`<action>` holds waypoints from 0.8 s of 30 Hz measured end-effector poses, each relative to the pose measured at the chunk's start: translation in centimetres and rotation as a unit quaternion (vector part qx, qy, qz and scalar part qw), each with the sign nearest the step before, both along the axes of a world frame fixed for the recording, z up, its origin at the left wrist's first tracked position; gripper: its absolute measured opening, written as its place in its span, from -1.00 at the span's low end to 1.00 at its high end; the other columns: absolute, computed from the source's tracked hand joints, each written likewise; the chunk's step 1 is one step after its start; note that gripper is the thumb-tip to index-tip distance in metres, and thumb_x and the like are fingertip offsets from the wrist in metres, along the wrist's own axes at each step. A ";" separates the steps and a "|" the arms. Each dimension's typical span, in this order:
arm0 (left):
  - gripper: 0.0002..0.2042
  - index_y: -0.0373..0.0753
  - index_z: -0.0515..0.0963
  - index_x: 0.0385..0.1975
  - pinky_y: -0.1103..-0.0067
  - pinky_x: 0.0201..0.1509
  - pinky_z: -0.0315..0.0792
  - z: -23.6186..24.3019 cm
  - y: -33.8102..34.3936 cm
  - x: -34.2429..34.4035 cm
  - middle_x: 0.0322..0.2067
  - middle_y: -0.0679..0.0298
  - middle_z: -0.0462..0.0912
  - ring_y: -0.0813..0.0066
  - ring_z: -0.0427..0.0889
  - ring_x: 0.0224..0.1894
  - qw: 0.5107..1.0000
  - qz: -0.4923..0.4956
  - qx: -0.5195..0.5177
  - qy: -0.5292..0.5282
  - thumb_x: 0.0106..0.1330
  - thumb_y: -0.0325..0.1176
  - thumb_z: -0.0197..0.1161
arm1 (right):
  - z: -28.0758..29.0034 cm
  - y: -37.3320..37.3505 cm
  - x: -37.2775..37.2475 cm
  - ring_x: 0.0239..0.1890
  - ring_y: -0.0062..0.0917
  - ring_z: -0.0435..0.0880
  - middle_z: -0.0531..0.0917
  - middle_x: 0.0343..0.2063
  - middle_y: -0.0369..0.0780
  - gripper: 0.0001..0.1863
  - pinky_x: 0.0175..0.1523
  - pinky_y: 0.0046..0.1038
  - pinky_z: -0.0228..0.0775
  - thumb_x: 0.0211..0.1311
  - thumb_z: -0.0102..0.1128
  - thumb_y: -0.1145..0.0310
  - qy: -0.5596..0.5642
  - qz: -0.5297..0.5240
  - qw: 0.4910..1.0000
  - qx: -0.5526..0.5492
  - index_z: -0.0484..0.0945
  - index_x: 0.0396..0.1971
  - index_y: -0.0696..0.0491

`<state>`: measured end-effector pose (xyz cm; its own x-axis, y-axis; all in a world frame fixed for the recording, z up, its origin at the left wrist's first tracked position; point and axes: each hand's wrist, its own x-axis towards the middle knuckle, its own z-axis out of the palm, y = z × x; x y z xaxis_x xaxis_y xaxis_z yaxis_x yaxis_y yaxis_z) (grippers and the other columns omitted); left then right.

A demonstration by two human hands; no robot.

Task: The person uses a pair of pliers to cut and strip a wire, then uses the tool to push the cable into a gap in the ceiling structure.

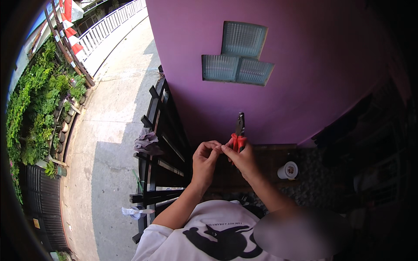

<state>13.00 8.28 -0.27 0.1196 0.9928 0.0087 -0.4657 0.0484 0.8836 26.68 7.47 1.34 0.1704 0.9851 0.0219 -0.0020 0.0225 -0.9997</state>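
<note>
head view: right hand [244, 158] grips the pliers [239, 135] by the handles, nose pointing away from the body toward the wall [187, 35]. left hand [203, 163] is closed in a pinch, tips meeting the right thumb and finger just beside the handles. anything between them is too small to make out.

risks, my read: right hand is doing two jobs, so pliers could slip if the fingers loosen for the pinch. a small part there could drop and be hard to find on the dark floor. nose could scrape paint if the hands push forward.

materials: pliers look like dark metal, red grips with black parts, probably plastic. wall is smooth, purple, with ribbed glass blocks [244, 38]. fence [150, 173] is black square bars, crumpled grey rag [147, 142] draped over it. tub [287, 170] is white, round.
</note>
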 end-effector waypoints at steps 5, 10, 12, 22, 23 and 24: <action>-0.96 -0.33 0.50 -0.28 0.59 0.07 0.45 -0.3 0.1 -0.4 -0.14 0.23 0.57 0.56 0.57 -0.11 1.000 -0.011 0.008 0.005 0.41 -0.51 0.20 | 0.7 -0.2 -0.1 -0.54 -0.71 0.53 0.59 -0.50 -0.34 -0.83 -0.43 -0.64 0.34 0.23 0.36 0.42 0.113 0.045 0.989 -0.081 0.50 -0.33 0.03; -0.94 -0.29 0.53 -0.25 0.55 0.10 0.43 -0.2 0.0 -0.4 -0.10 0.27 0.57 0.56 0.55 -0.12 1.000 -0.004 0.012 0.007 0.40 -0.47 0.24 | 0.1 -0.2 -0.5 -0.52 -0.69 0.54 0.61 -0.46 -0.33 -0.83 -0.41 -0.63 0.36 0.25 0.35 0.43 0.135 0.024 0.989 -0.052 0.50 -0.28 0.04; -0.93 -0.29 0.54 -0.23 0.56 0.11 0.43 -0.3 0.0 -0.4 -0.08 0.28 0.57 0.56 0.55 -0.10 1.000 0.004 0.014 0.023 0.40 -0.45 0.25 | -0.1 -0.2 -0.7 -0.51 -0.69 0.54 0.61 -0.45 -0.33 -0.83 -0.41 -0.62 0.37 0.25 0.34 0.43 0.132 0.016 0.990 -0.042 0.50 -0.27 0.05; -0.79 -0.31 0.56 -0.14 0.54 0.12 0.44 -2.2 0.2 -0.6 -0.11 0.26 0.63 0.52 0.58 -0.07 0.993 -0.041 -0.073 -0.080 0.48 -0.27 0.16 | -0.7 -0.3 -1.6 -0.40 -0.70 0.57 0.62 -0.34 -0.30 -0.82 -0.33 -0.62 0.40 0.30 0.27 0.47 0.120 -0.022 0.993 -0.008 0.46 -0.19 0.08; -0.72 -0.32 0.56 -0.13 0.50 0.15 0.43 -2.2 0.3 -0.6 -0.10 0.23 0.63 0.47 0.58 -0.03 0.988 -0.045 -0.092 -0.118 0.52 -0.19 0.09 | -0.7 -0.4 -1.5 -0.40 -0.71 0.57 0.62 -0.33 -0.30 -0.80 -0.32 -0.62 0.40 0.30 0.28 0.47 0.108 -0.015 0.994 -0.019 0.45 -0.16 0.08; -0.72 -0.32 0.56 -0.13 0.50 0.15 0.43 -2.2 0.5 -0.7 -0.10 0.23 0.63 0.47 0.58 -0.03 0.988 -0.043 -0.093 -0.118 0.52 -0.19 0.09 | -1.0 -0.4 -1.4 -0.40 -0.71 0.57 0.62 -0.33 -0.30 -0.80 -0.32 -0.62 0.40 0.30 0.28 0.47 0.108 -0.013 0.994 -0.020 0.45 -0.16 0.08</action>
<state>12.33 8.76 -2.51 0.2200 0.9662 -0.1345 -0.6443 0.2475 0.7236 25.32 7.10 0.36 0.1916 0.9798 -0.0572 -0.2172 -0.0145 -0.9760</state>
